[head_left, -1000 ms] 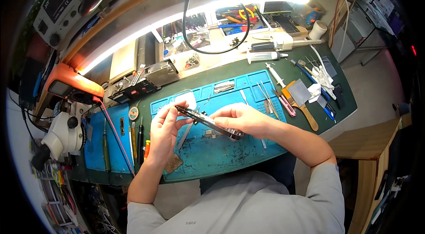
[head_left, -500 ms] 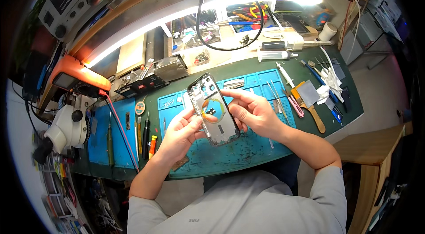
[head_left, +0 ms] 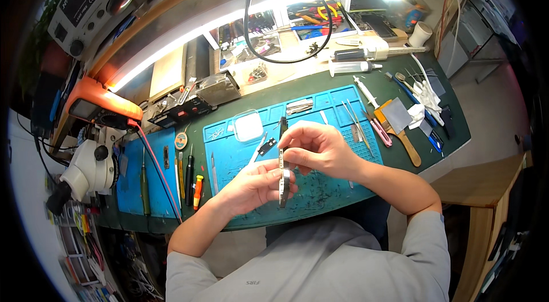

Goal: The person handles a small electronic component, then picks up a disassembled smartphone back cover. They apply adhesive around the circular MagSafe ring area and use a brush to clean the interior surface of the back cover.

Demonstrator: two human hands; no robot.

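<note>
Smartphone housing (head_left: pixel 282 190), edge-on between both hands: left hand (head_left: pixel 253 188) pinches its lower half; right hand (head_left: pixel 319 146) curls against its upper half, grip unclear. Likely light, stiff, slippery; best rim-held.

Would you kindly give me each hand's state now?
Left hand: closed, holding the long, thin black-and-silver phone frame.
Right hand: curled at the frame; grip cannot be told.

Pale grey T-shirt (head_left: pixel 320 262), small dark print (head_left: pixel 253 282) on the front, loose short sleeves (head_left: pixel 424 250), dark trousers (head_left: pixel 374 225), bare hands (head_left: pixel 317 146)
</note>
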